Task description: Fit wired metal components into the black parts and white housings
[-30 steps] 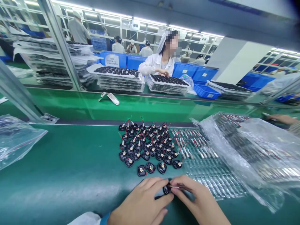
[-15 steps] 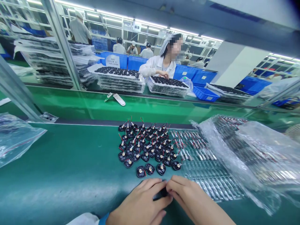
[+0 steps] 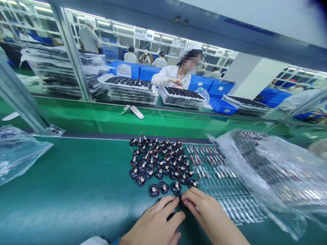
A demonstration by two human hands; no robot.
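Note:
My left hand [image 3: 157, 223] is curled low in the view, its thumb and fingers closed about a black housing [image 3: 181, 203] that is mostly hidden. From the other side my right hand [image 3: 201, 204] pinches at the same dark piece with thumb and bent fingertips. Just beyond my fingers, several rounded black housings [image 3: 176, 187] lie on the green mat, each with a small round metal disc and thin red and green wires. More of them form a dense cluster [image 3: 158, 160] behind.
On the right lies a clear ridged tray [image 3: 237, 204] with slim wired parts, beside bagged trays [image 3: 278, 166]. A plastic bag [image 3: 22, 153] rests at left. Beyond the green belt [image 3: 102, 119], carrying a white device [image 3: 137, 112], a co-worker [image 3: 173, 73] handles stacked trays of black parts [image 3: 182, 98].
My right hand has shifted slightly up, its fingertips drawn a little apart from the left hand's. My left hand has moved slightly right. The whole view has tilted slightly.

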